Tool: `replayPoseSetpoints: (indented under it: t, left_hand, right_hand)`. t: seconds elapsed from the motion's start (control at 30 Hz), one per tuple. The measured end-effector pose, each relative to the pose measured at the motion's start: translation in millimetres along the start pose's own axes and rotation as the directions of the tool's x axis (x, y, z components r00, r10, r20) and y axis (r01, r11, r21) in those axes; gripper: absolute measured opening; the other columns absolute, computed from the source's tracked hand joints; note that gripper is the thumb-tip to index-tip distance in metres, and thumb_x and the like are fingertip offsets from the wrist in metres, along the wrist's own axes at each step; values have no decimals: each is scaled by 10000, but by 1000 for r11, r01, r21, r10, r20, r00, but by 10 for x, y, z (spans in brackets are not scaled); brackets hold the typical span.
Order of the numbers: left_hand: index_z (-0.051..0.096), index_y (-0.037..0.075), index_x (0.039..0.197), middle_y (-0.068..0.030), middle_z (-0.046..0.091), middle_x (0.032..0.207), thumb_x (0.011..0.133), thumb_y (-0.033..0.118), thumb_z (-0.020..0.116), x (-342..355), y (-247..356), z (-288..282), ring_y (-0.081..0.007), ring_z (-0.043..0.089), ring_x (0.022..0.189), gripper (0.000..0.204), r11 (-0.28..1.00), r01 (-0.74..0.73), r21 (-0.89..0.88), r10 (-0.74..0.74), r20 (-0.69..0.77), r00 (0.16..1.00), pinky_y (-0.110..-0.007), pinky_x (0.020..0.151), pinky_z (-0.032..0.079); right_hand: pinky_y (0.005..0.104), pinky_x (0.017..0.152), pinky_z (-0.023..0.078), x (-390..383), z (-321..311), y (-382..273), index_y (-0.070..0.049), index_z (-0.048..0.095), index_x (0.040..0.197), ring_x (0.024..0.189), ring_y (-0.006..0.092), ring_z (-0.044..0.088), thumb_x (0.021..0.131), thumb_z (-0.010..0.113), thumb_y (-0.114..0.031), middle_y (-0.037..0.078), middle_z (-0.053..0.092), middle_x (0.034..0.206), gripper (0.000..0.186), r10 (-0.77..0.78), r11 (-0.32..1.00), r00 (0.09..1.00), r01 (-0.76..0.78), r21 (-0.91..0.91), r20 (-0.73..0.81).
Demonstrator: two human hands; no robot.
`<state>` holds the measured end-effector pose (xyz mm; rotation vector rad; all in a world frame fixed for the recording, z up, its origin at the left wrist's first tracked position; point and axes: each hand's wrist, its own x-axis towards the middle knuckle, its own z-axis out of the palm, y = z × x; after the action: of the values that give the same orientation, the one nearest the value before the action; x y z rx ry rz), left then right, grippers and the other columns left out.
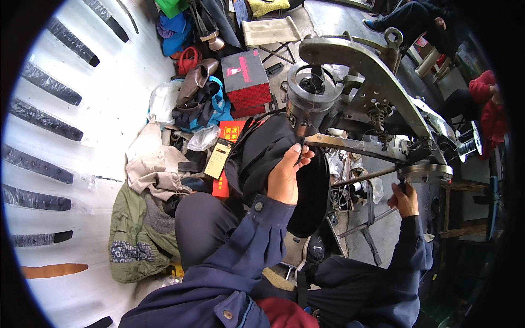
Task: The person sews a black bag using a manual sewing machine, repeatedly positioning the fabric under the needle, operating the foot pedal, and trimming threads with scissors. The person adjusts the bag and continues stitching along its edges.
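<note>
My left hand (285,174) grips a black bag (262,156) of soft fabric and holds it up against the head (306,104) of a metal sewing machine, right under the needle. Further right and lower, my right hand (405,199) is closed on the handle of the machine's hand wheel (424,172). The machine's long grey arm (377,71) runs from the head to the wheel side. Both my forearms are in dark blue sleeves.
A heap of shoes (198,82), bags, cloths and a red box (247,82) lies on the ground to the left. An olive jacket (134,240) lies at lower left. A thread spool (469,145) sits right of the machine. Other people sit at upper right.
</note>
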<state>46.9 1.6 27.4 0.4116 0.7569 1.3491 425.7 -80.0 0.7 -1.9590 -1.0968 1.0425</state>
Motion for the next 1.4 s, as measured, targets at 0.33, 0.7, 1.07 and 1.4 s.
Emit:
replayPoseSetpoints:
  t: [0.33,0.7,1.07,1.4]
  left_hand:
    - [686,22,991,-60,689,966,974,214,633,45,-4,3,-214,658,954,199,1000,-7,-6,7,10,1000,-370,896,501]
    - [684,21,979,-62,684,950,965,221,650,39,-2,21,-210,658,924,203,1000,-5,3,5,-10,1000,-374,896,507]
    - [670,20,981,-71,663,949,968,210,644,65,-13,-2,-221,642,931,192,998,8,-54,-7,17,1000,-393,888,512]
    - [665,39,954,-61,666,940,960,215,642,56,-15,21,-205,631,924,178,982,66,-178,-63,22,998,-398,872,519]
  right_hand:
    - [263,458,387,62,-844,62,-63,572,906,511,90,474,952,594,-143,-7,486,629,95,-25,990,849,93,103,-528]
    - [226,517,377,-324,-528,-738,-29,643,970,552,81,503,975,604,-215,2,550,656,190,-371,916,833,400,-14,-410]
    - [326,457,427,200,-196,512,7,590,1015,476,151,536,946,628,-173,64,600,686,196,-8,1000,974,11,10,-228]
    - [317,753,539,-339,1134,-309,-48,588,1280,890,213,694,949,644,-436,69,686,973,512,318,720,927,-371,586,196]
